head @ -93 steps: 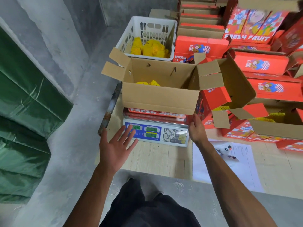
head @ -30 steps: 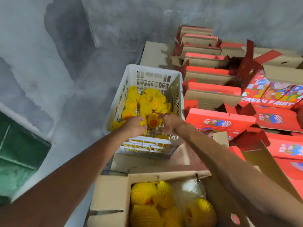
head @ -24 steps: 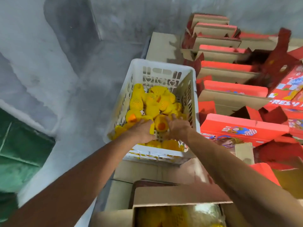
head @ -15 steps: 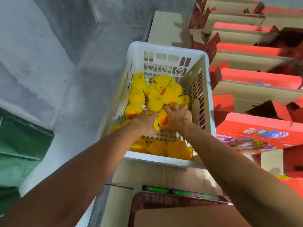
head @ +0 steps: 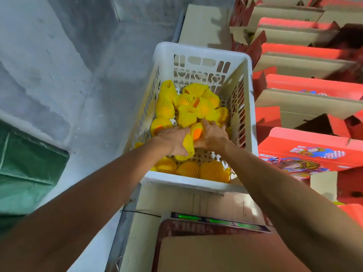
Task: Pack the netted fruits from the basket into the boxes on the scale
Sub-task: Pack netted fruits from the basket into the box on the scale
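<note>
**A:** Looking at what's in each container here, anyone want to check me? The white slotted basket (head: 198,54) sits on the bench (head: 204,22) and holds a loose pile of netted fruits (head: 196,107), yellow foam mesh with orange skin showing at the open ends. Most are heaped toward the far wall, another row lies along the near wall, and the perforated floor shows between them.

**B:** Yep, same read. Both hands are down inside the basket, side by side in the middle. The left hand (head: 172,139) has its fingers curled over a netted fruit, with a flap of mesh sticking out by its thumb side. The right hand (head: 211,135) is wrapped around another one (head: 197,132), the one with the bare orange end facing up.

**A:** And the boxes?

**B:** At the bottom edge there's the plain cardboard flap of a box (head: 206,254) on the scale (head: 216,220), whose green digits glow just beyond it. Can't see inside that box from this angle. To the right, red printed boxes (head: 306,152) are stacked in rows, brown flaps open on several; their insides are mostly in shadow, so I can't tell what they hold.

**A:** Grey concrete wall on the left, green tarp (head: 23,169) low in the corner.
</note>
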`<action>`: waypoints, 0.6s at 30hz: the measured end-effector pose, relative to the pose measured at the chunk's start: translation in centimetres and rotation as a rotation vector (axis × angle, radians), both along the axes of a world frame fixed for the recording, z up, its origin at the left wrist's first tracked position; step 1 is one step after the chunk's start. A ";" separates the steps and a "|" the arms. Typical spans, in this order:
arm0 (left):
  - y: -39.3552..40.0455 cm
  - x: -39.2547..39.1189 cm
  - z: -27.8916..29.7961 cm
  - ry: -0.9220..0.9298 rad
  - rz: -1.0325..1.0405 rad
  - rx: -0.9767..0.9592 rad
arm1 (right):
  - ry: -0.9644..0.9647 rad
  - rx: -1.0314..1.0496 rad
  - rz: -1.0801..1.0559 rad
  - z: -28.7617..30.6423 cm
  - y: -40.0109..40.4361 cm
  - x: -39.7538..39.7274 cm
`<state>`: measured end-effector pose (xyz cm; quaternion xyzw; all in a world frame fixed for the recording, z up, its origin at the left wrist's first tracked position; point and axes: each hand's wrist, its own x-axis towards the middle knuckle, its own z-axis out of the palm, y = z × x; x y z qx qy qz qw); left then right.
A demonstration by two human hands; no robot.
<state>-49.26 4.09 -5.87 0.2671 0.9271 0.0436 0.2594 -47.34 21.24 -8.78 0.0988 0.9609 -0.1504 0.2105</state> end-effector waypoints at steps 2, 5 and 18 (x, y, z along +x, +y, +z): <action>-1.1 0.6 1.7 -0.001 0.053 0.094 | 0.017 -0.089 -0.084 1.7 -0.4 0.9; -2.9 2.3 4.6 -0.050 0.194 0.322 | 0.078 -0.267 -0.124 5.6 -0.8 2.8; -4.4 21.1 24.3 -0.231 0.445 1.041 | 0.231 -1.161 -0.245 27.3 -1.1 20.2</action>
